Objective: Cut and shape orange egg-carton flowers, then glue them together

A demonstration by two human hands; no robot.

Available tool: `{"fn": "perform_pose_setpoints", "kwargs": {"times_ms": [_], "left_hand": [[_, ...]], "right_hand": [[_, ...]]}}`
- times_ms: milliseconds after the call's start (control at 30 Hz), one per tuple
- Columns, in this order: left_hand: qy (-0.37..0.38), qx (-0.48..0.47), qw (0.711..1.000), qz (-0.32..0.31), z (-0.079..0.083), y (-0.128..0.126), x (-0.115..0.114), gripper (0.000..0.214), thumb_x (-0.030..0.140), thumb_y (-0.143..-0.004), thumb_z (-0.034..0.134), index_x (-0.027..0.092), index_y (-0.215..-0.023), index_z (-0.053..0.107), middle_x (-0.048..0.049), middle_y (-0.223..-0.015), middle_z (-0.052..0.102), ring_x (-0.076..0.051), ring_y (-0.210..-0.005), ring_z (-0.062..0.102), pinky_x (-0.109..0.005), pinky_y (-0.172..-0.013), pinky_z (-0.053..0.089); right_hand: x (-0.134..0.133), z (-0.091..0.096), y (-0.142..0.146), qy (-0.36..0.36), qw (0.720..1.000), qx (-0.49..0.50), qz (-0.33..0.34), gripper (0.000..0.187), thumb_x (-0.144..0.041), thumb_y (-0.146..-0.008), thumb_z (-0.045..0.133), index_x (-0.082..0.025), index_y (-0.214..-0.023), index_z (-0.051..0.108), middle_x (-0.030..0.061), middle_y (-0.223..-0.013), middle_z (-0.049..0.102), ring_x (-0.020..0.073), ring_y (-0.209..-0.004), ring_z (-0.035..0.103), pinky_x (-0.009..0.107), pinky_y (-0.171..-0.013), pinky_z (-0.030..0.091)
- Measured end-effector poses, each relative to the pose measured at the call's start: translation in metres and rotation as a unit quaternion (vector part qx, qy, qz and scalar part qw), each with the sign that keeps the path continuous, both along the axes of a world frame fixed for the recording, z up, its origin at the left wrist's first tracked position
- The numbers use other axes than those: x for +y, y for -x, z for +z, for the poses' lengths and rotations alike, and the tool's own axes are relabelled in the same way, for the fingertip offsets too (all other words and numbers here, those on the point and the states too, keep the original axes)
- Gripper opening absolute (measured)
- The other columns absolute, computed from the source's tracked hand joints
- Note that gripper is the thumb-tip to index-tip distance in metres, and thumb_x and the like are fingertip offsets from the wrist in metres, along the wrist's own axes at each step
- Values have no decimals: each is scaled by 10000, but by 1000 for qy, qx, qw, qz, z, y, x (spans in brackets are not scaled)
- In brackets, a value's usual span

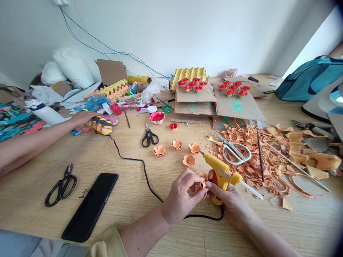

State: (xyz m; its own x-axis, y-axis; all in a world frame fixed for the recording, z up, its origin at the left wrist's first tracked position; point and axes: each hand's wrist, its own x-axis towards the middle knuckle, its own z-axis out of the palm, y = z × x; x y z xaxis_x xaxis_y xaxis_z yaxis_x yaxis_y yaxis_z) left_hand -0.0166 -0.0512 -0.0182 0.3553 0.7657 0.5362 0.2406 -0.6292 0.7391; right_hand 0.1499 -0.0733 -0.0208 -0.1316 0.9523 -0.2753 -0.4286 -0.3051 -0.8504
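My left hand (182, 194) is closed in a pinch on a small orange paper flower piece (203, 180) near the table's front edge. My right hand (227, 198) grips a yellow glue gun (221, 171), its nozzle pointing up and left, its black cord (139, 160) running left across the table. The two hands touch around the orange piece. Several finished orange paper flowers (177, 144) lie just beyond my hands.
Another person's arm (40, 137) reaches in from the left to a multicoloured foam object (103, 124). A black phone (89, 205) and black scissors (61, 186) lie front left, more scissors (149, 136) in the middle, white-handled scissors (235, 149) on orange scraps (278, 157). Red flowers on cardboard (235, 103) sit behind.
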Motion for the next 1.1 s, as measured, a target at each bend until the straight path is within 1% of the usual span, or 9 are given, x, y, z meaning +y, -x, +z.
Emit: {"fn": "perform_pose_setpoints", "kwargs": {"times_ms": [67, 267, 433, 533, 700, 900, 1100], "left_hand": [[7, 4, 1000, 6, -1, 0, -1, 163, 111, -838, 707, 175, -957, 616, -17, -870, 608, -83, -657, 552, -199, -638, 526], [45, -10, 999, -4, -3, -2, -3, 153, 111, -846, 688, 168, -956, 597, -5, -815, 591, -93, -677, 578, -193, -637, 525], [58, -15, 998, -22, -1, 0, -3, 185, 97, -826, 693, 165, -971, 600, -18, -869, 608, -82, -654, 593, -200, -648, 535], [44, -7, 998, -36, 2, 2, -2, 221, 65, -818, 658, 164, -1004, 591, -22, -861, 615, -101, -688, 607, -225, -687, 542], [26, 24, 999, -40, 4, 4, -1, 197, 43, -846, 558, 164, -999, 586, -46, -871, 624, -135, -773, 613, -250, -722, 541], [-4, 31, 998, -52, 2, 6, 2, 237, 50, -874, 554, 178, -1070, 587, -53, -908, 654, -147, -828, 629, -256, -751, 546], [-21, 43, 997, -52, -1, 8, 2, 203, 67, -891, 562, 176, -1061, 584, -45, -890, 638, -137, -803, 621, -251, -746, 548]], "right_hand": [[0, 0, -1, -7, 1000, 0, 5, 368, -417, -720, 836, -218, -850, 554, -32, -738, 574, 108, -658, 511, 234, -636, 426], [-1, -4, -2, -13, 1000, -3, 11, 339, -408, -752, 814, -210, -831, 551, -37, -733, 552, 98, -653, 494, 225, -623, 407], [-1, -6, -2, -6, 1000, 14, 4, 354, -387, -733, 833, -224, -870, 550, -37, -767, 566, 101, -667, 500, 222, -621, 415], [0, -7, -3, -5, 1000, 16, -3, 357, -390, -731, 834, -232, -890, 555, -35, -785, 581, 106, -671, 518, 233, -642, 437], [-1, -8, -5, -11, 1000, 2, -12, 332, -386, -752, 821, -234, -903, 568, -28, -793, 600, 113, -687, 542, 233, -649, 447], [-1, -5, -6, -1, 1000, 2, -7, 349, -397, -749, 822, -232, -913, 562, -26, -767, 610, 114, -668, 540, 234, -635, 436], [-1, -3, -5, 4, 1000, -3, -4, 375, -414, -722, 839, -225, -893, 563, -37, -726, 598, 106, -644, 531, 223, -614, 420]]}}
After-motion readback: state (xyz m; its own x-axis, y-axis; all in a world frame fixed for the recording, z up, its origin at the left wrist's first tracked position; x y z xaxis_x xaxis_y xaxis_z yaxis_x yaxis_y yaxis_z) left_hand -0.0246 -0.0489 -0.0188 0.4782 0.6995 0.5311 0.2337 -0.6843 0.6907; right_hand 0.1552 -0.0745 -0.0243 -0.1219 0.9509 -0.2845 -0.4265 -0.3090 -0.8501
